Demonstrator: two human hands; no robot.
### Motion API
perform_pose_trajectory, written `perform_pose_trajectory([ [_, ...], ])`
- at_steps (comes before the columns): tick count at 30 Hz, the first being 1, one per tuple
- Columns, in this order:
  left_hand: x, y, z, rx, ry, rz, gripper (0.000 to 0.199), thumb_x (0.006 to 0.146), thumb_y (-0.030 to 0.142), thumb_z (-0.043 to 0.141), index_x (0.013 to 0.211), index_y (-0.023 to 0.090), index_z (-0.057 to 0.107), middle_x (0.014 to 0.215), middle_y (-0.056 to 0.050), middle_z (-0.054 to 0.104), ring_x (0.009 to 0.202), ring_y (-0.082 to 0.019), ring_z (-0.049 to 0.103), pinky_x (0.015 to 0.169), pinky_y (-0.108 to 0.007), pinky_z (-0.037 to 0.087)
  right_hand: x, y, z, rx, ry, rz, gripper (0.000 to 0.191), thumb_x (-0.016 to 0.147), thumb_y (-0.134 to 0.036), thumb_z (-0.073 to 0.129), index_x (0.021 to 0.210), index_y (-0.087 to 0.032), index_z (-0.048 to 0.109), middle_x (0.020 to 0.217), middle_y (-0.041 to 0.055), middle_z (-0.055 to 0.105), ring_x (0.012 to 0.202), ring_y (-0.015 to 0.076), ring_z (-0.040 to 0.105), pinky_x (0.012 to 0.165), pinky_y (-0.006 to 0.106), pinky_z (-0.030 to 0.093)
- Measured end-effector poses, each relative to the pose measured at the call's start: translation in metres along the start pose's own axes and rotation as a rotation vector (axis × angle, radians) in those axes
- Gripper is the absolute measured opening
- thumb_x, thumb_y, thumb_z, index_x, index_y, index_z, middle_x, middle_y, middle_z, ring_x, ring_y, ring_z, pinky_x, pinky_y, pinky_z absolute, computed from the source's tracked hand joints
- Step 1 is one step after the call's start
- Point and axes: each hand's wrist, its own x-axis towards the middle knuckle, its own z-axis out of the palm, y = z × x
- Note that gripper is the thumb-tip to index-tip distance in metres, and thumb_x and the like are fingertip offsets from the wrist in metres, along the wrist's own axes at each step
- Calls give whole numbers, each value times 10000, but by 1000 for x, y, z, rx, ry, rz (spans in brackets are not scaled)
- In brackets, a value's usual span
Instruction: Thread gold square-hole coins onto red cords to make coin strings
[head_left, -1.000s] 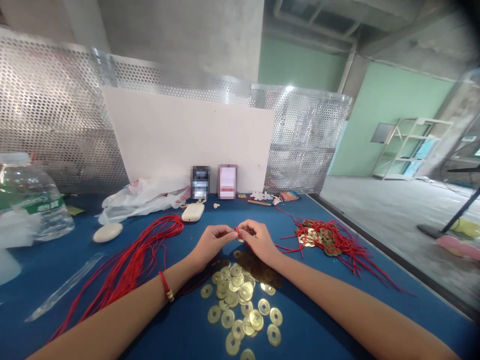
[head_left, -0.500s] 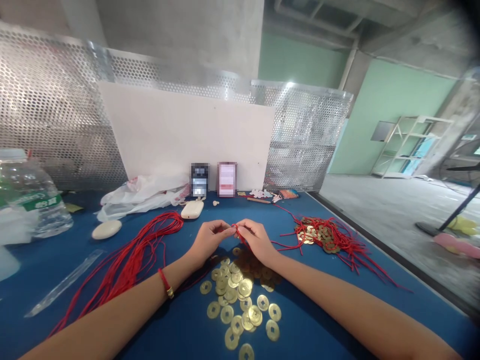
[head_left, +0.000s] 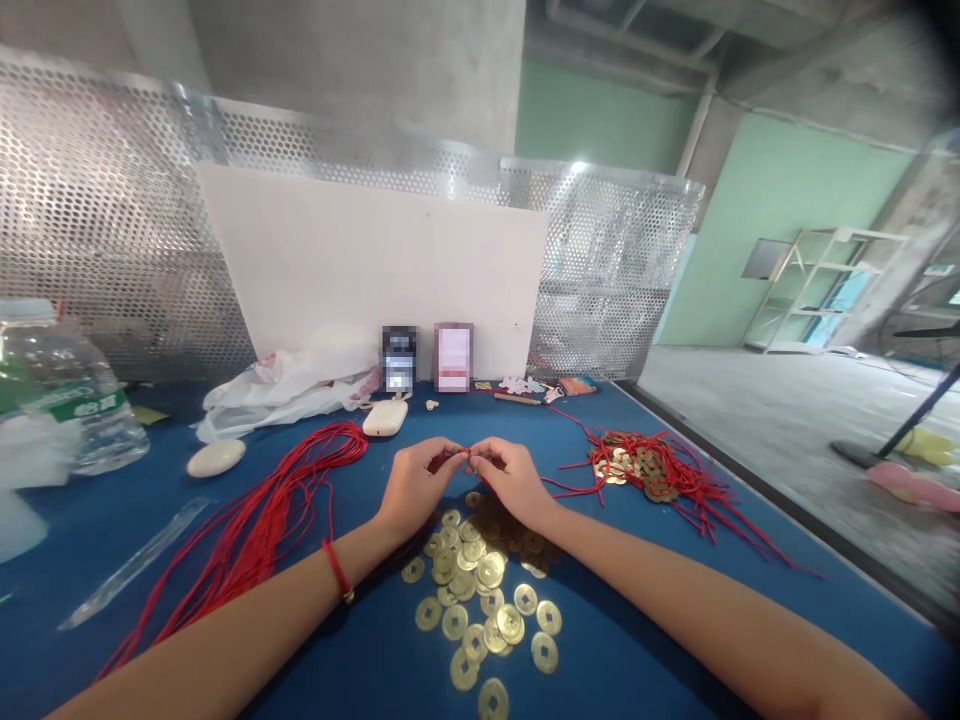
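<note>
Red cord (head_left: 466,453) clamped by left grip (head_left: 415,488) and right grip (head_left: 510,478), well off table's edge (head_left: 757,486).

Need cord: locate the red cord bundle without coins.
Head view: the red cord bundle lies left of the left hand, beside the clear plastic strip on the blue tabletop.

1. A water bottle (head_left: 64,395) stands at the left of the table (head_left: 825,640).
2. A plastic bag (head_left: 285,395) lies crumpled beside a white case (head_left: 385,417).
3. A white oval bar (head_left: 216,458) lies near a clear strip (head_left: 135,560).
4. Two blurred cards (head_left: 398,360) lean against a white board (head_left: 367,270), which stands before a perforated metal screen (head_left: 97,210).
5. A white shelf (head_left: 817,290) stands by a green wall (head_left: 772,220).
</note>
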Motion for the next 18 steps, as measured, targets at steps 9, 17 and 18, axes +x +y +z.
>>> perform_pose_trajectory([
  [9, 9, -8, 1, -474, -266, -255, 290, 754, 440, 662, 743, 155, 607, 587, 31, 486, 518, -87, 373, 494, -205, 292, 0, 2, -1, -247, 124, -162, 125, 898, -243, 445, 819, -189, 527, 824, 22, 579, 789, 155, 518, 743, 276, 401],
  [17, 11, -1, -6, -915, -243, -491, 274, 711, 353, 746, 698, 128, 591, 884, -50, 599, 646, -75, 477, 480, -168, 337, 4, 4, -1, -286, 3, -89, 159, 884, -251, 518, 738, -196, 550, 736, -3, 605, 743, 159, 519, 704, 276, 365],
  [18, 12, -1, -7, -963, -222, -524, 259, 708, 340, 751, 717, 130, 599, 891, -48, 603, 629, -66, 476, 467, -162, 337, 3, 4, -1, -316, 10, -88, 138, 874, -243, 536, 746, -196, 558, 748, -2, 613, 756, 162, 524, 714, 281, 362],
])
